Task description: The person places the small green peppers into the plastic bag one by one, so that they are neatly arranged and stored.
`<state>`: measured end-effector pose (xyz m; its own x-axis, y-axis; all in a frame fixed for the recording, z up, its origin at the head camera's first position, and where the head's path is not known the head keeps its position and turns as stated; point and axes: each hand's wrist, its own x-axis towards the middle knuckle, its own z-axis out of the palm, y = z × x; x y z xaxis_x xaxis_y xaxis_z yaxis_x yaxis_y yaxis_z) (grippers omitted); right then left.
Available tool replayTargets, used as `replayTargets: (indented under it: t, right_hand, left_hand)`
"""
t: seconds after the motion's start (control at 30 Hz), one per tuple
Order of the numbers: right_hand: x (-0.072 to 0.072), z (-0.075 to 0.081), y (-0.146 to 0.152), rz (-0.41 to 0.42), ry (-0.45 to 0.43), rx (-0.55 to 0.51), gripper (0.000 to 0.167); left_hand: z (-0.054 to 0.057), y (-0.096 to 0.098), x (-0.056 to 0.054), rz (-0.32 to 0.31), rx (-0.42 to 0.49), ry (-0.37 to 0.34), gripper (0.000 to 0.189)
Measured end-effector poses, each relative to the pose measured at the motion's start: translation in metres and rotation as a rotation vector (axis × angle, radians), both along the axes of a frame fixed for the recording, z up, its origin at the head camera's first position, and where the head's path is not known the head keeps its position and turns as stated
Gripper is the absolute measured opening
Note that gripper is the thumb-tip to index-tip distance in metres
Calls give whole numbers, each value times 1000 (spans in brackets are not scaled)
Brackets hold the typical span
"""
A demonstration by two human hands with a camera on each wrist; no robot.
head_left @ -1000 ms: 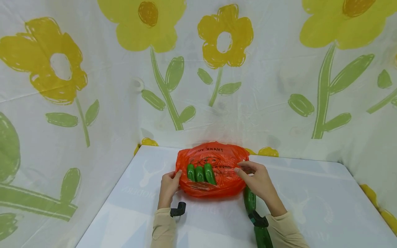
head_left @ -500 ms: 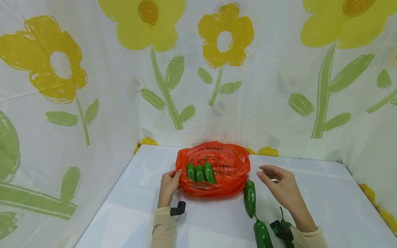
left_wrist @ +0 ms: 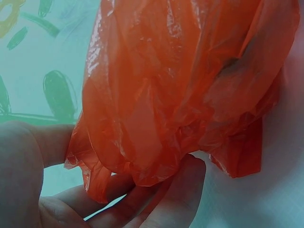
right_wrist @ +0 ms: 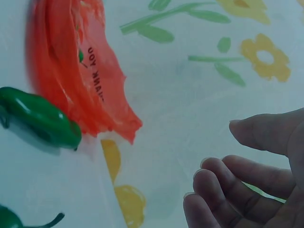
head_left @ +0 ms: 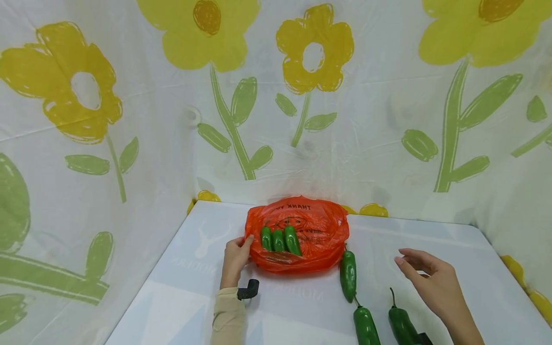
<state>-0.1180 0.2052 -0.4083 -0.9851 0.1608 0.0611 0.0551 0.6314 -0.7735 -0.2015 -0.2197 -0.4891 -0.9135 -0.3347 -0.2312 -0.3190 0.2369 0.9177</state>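
Observation:
A red plastic bag (head_left: 316, 254) with black print lies at the back of the table, its mouth spread wide. Inside it three green peppers (head_left: 278, 240) sit side by side. My left hand (head_left: 235, 258) pinches the bag's left edge; up close in the left wrist view, thumb and fingers (left_wrist: 178, 194) are on either side of the thin red plastic. My right hand (head_left: 437, 285) is in the air to the right of the bag, fingers loosely bent and holding nothing. Below it lies a green pepper (head_left: 402, 323) with a long stem, partly covered by the black wrist camera.
Two more green peppers form a line from the bag's right side toward me, one at the bag (head_left: 348, 277), the other at the front (head_left: 365, 327). The white table (head_left: 293, 311) ends at a flower-printed cloth wall (head_left: 362, 158) behind and at both sides.
My right hand has let go of the bag's right edge and moved right and toward me, uncovering the peppers there. The left hand and the bag have stayed in place.

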Motion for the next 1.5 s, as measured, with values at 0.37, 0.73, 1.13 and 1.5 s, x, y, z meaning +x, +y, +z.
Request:
replayTargets:
  t: [0.37, 0.73, 1.13, 1.5]
  right_hand:
    - [18, -17, 26, -59, -169, -15, 66]
    - [26, -44, 40, -65, -375, -49, 77]
    - [32, -87, 47, -56, -437, -77, 82]
    - [38, -110, 49, -27, -472, -97, 71]
  left_hand:
    - [0, 1, 0, 3, 7, -6, 51]
    - [0, 1, -1, 5, 0, -4, 51]
    - [-2, -2, -1, 9, -13, -7, 50]
    - [-1, -2, -1, 5, -16, -3, 51]
